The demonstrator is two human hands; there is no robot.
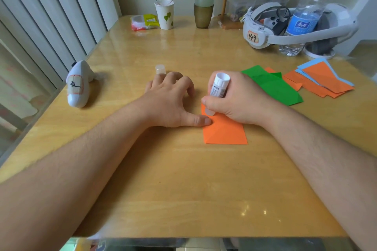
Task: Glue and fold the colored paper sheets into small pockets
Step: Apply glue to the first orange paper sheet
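The orange paper (224, 130) lies flat on the wooden desk (183, 179) and serves as the reference for everything else. The right hand (234, 100) sits over the paper's far edge with its grip closed around a white glue stick (219, 86), which is held tilted with its tip pressed down on the paper's far left corner. The left hand (171, 100) rests just left of the paper, its fingers loosely bent and holding nothing, with the thumb tip touching the paper's left edge. Beyond the left hand, farther from the paper, a clear glue cap (160, 69) stands upright on the desk. To the right of the orange paper and a little beyond it lies a folded green sheet (273, 87), and further right again a loose stack of orange and blue sheets (324, 81). Well to the left of the paper a white controller (78, 85) lies on the desk.
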